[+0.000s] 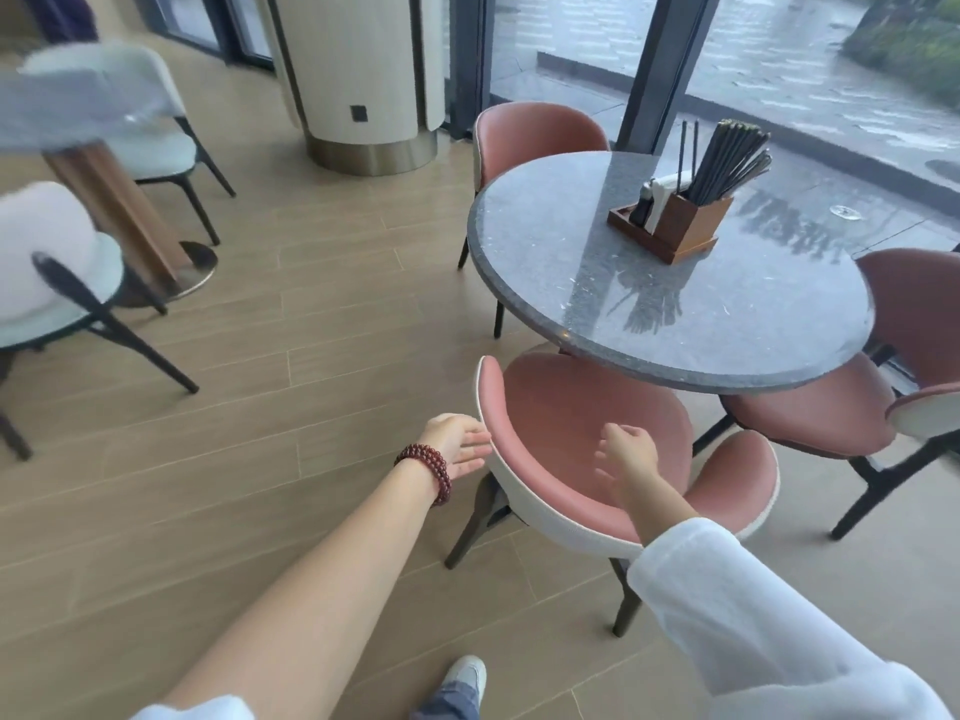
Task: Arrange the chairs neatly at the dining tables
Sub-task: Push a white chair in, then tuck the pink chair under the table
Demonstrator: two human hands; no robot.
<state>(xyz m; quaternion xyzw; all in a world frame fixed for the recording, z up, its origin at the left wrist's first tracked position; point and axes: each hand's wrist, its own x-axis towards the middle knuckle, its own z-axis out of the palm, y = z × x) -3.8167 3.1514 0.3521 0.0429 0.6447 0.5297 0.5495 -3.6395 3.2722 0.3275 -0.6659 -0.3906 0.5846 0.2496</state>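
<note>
A pink chair (pixel 571 407) with a white back shell stands in front of me, its seat partly under the round grey table (pixel 545 241). My left hand (pixel 460 444), with a red bead bracelet on the wrist, is open at the left end of the chair's backrest, fingers touching or just off the rim. My right hand (pixel 626 452) hovers over the inside of the backrest with loosely curled fingers and holds nothing. A second pink chair (pixel 530 129) stands at the table's far side. A third pink chair (pixel 831 413) stands at the right.
A wooden caddy (pixel 680 226) with chopsticks and napkins sits on the table. At the left are two white chairs (pixel 47 272) (pixel 156 153) around another table (pixel 67 111). A white pillar (pixel 363 80) and glass walls stand behind. My shoe (pixel 467 672) is near the chair's legs.
</note>
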